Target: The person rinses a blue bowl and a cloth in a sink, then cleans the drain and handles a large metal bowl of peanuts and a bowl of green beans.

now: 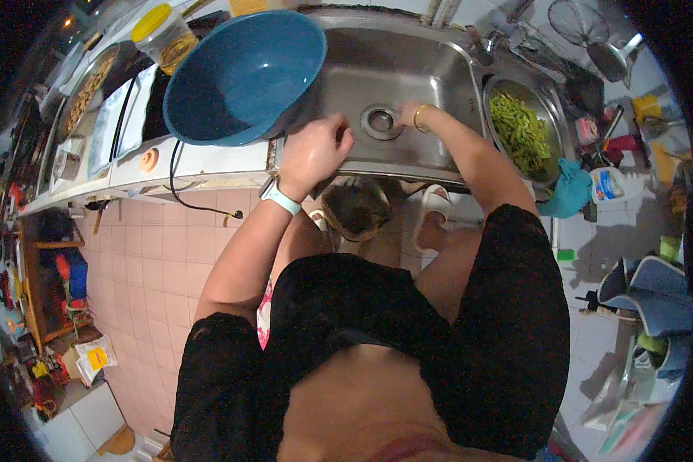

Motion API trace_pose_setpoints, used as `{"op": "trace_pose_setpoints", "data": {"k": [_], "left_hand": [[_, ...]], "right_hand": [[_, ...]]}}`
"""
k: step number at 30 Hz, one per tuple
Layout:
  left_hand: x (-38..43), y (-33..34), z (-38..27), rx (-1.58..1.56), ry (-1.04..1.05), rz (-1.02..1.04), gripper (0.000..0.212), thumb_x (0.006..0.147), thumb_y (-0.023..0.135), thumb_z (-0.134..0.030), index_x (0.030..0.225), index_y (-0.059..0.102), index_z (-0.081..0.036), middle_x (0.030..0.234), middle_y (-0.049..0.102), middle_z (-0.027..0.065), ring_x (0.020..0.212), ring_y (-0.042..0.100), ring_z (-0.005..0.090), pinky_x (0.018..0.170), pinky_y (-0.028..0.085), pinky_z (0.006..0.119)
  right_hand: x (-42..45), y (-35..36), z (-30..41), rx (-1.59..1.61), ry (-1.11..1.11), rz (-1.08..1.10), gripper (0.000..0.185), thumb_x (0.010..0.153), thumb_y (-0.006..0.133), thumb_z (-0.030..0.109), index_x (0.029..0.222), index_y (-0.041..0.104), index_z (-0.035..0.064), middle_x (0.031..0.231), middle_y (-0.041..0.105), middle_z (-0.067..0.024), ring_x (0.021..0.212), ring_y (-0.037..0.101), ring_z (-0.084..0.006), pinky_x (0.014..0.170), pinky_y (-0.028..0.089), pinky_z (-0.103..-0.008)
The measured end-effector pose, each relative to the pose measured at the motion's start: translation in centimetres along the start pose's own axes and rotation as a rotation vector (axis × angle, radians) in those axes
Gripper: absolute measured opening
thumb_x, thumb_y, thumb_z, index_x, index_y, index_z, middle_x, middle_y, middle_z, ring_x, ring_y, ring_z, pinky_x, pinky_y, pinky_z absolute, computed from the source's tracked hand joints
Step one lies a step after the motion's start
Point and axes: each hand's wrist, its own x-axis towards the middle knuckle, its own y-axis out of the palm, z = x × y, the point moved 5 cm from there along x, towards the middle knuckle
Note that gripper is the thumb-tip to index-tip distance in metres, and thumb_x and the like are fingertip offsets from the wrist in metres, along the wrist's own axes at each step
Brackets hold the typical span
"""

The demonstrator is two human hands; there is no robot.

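My left hand [319,151], with a watch on a pale band at the wrist, hangs over the near left part of the stainless-steel sink [346,86]; its fingers are curled and I cannot tell if they hold anything. Beside the drain strainer [381,120] my right hand [409,114] reaches down, a gold bangle on its wrist. Its fingertips are blurred at the drain's right rim. A large blue plastic basin [248,75] stands tilted at the sink's left edge, with nothing seen inside. To the right, a round metal bowl [490,124] holds green cut vegetables [520,130].
A clear jar with a yellow lid [163,40] stands behind the basin. A black cable [176,185] hangs over the counter front. Right of the bowl are a teal cloth [569,187] and a white bottle [609,185]. A dark-topped bin [356,209] sits below the sink.
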Motion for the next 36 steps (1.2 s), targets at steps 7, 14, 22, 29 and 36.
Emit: {"op": "trace_pose_setpoints", "data": {"k": [7,14,22,29,36], "left_hand": [[-0.1,-0.1,0.1,0.024,-0.038,0.041,0.022,0.084,0.055,-0.026,0.09,0.06,-0.005,0.083,0.065,0.0168,0.078,0.062,0.0356,0.066,0.049,0.044],[-0.2,-0.5,-1.1,0.049,-0.037,0.032,0.021,0.085,0.054,-0.025,0.092,0.06,-0.007,0.086,0.065,0.0164,0.08,0.062,0.0359,0.068,0.049,0.044],[0.2,0.2,-0.3,0.038,-0.062,0.062,0.023,0.085,0.053,-0.027,0.093,0.061,-0.007,0.089,0.065,0.0176,0.085,0.062,0.0361,0.072,0.048,0.044],[0.0,0.2,-1.2,0.095,-0.093,0.061,0.022,0.085,0.055,-0.026,0.094,0.061,-0.007,0.084,0.065,0.0179,0.081,0.062,0.0362,0.069,0.049,0.043],[0.1,0.2,-1.4,0.072,-0.065,0.057,0.021,0.085,0.056,-0.025,0.09,0.06,-0.005,0.078,0.064,0.0166,0.074,0.062,0.0351,0.064,0.049,0.042]], "right_hand": [[-8.6,-6.4,5.0,0.156,-0.497,-0.421,0.047,0.08,0.061,0.041,0.108,0.064,0.0031,0.105,0.064,-0.0183,0.097,0.061,-0.0332,0.087,0.048,-0.0393],[-16.7,-7.2,8.4,0.052,-0.459,-0.499,0.048,0.081,0.062,0.035,0.116,0.056,0.0022,0.1,0.066,-0.0165,0.095,0.062,-0.033,0.085,0.047,-0.039],[-19.2,-7.8,9.3,0.033,-0.454,-0.49,0.043,0.081,0.063,0.033,0.113,0.059,0.0051,0.1,0.067,-0.0143,0.096,0.062,-0.0318,0.086,0.048,-0.0394],[-17.9,-6.5,0.1,0.112,-0.054,-0.596,0.038,0.083,0.061,0.031,0.114,0.06,0.0085,0.105,0.065,-0.0144,0.098,0.061,-0.0311,0.086,0.048,-0.039],[-17.6,-2.9,-0.1,-0.048,-0.078,-0.245,0.045,0.081,0.061,0.031,0.119,0.058,0.0086,0.114,0.061,-0.0155,0.106,0.058,-0.0316,0.092,0.045,-0.0403]]}}
